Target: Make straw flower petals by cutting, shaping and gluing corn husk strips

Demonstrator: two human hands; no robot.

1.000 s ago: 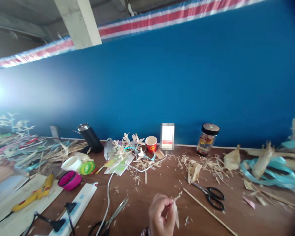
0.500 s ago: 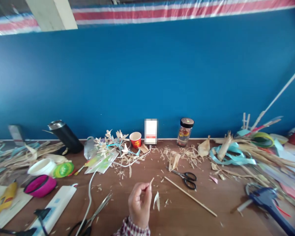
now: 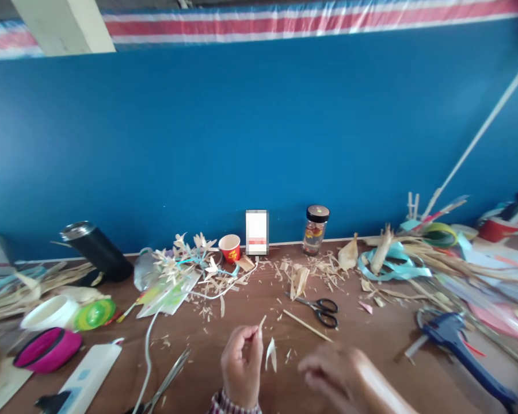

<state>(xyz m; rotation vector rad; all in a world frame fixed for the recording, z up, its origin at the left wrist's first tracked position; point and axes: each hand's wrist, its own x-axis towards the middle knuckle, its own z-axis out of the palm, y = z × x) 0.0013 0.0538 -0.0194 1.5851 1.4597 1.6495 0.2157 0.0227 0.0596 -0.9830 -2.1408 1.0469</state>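
My left hand [image 3: 242, 359] is closed in a pinch, thumb against forefinger. A thin pale strip of what looks like dried husk [image 3: 263, 321] sticks up from its fingertips. My right hand [image 3: 343, 371] hovers over the table on the right, smeared by motion, so I cannot tell how its fingers are set. It covers the near end of a thin wooden stick [image 3: 304, 324]. Between the hands lies a pale pointed husk piece [image 3: 271, 354]. Black-handled scissors [image 3: 327, 314] rest just beyond the stick. Larger metal scissors [image 3: 169, 376] lie left of my left hand.
Husk flowers [image 3: 185, 256], a red paper cup [image 3: 230, 248] and a lidded jar [image 3: 315, 231] stand along the blue wall. A blue glue gun [image 3: 461, 345] lies at right. At left are a power strip [image 3: 90, 374], a white cable [image 3: 148, 351] and a black flask [image 3: 97, 250].
My right hand has come into view from the lower right, over the stick. My left hand keeps its pinch on the strip. The whole view has shifted slightly to the right.
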